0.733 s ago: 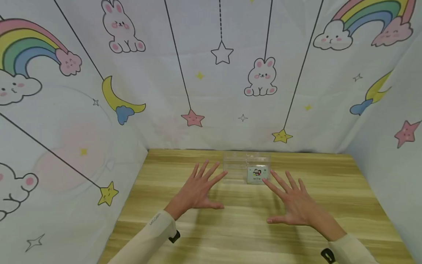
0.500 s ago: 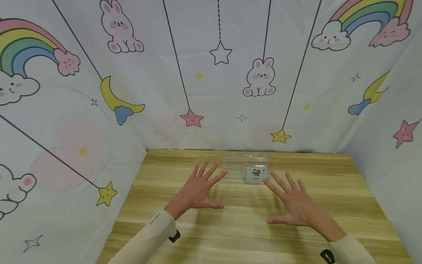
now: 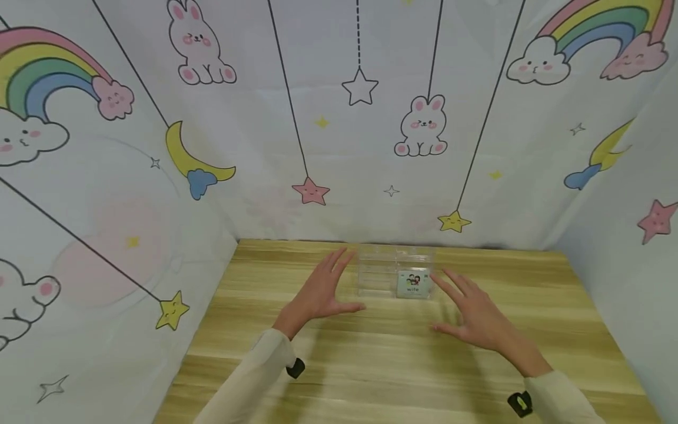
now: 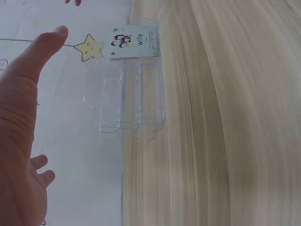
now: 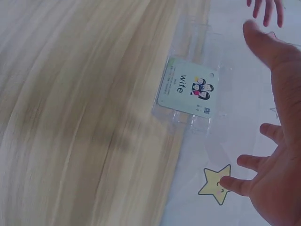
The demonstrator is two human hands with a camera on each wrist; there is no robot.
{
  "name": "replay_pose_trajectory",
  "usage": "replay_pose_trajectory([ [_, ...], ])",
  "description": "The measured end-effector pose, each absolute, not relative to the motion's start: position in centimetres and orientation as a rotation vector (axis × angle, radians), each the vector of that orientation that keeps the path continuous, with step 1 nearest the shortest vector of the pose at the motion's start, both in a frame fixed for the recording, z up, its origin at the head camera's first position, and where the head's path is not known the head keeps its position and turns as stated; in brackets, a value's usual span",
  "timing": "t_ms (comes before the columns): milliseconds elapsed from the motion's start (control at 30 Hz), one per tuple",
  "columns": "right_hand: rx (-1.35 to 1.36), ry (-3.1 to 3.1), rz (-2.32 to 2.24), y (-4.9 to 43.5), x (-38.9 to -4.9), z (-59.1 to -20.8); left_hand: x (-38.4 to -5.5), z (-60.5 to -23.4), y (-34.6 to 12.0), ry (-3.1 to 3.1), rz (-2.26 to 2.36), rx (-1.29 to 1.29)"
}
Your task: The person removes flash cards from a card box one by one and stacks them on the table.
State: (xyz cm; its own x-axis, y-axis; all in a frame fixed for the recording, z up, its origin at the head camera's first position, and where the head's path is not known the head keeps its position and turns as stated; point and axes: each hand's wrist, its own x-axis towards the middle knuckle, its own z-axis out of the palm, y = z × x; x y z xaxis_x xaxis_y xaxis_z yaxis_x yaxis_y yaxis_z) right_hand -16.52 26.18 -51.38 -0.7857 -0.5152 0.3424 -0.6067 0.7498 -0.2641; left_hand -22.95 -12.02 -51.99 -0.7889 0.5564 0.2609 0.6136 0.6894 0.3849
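Observation:
A clear plastic divided holder stands at the back of the table. In its front right compartment sits a pale green card printed "wife" with cartoon figures; the card also shows in the right wrist view. My left hand hovers by the holder's left side, thumb spread away from the fingers, holding nothing. On the other side my right hand is held in the air, fingers reaching toward the holder's right edge, with nothing in it. From the left wrist view, the holder's left front compartment shows no card.
The wood-grain table runs back to a white cloth wall printed with rabbits, stars and rainbows. Cloth also encloses the left and right sides. A dark band piece hangs under the left sleeve, another under the right.
Both hands have shifted slightly forward and turned, their fingers drawn closer together than in the earlier spread. The left hand has moved beside the holder. The holder and card stay in place.

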Motion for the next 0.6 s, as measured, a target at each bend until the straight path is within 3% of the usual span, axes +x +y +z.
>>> replay_pose_trajectory([
  [600,0.501,-2.743,1.165,26.1,-19.6,-53.4,-25.8,-56.0,-8.6,-2.609,-1.518,-0.618],
])
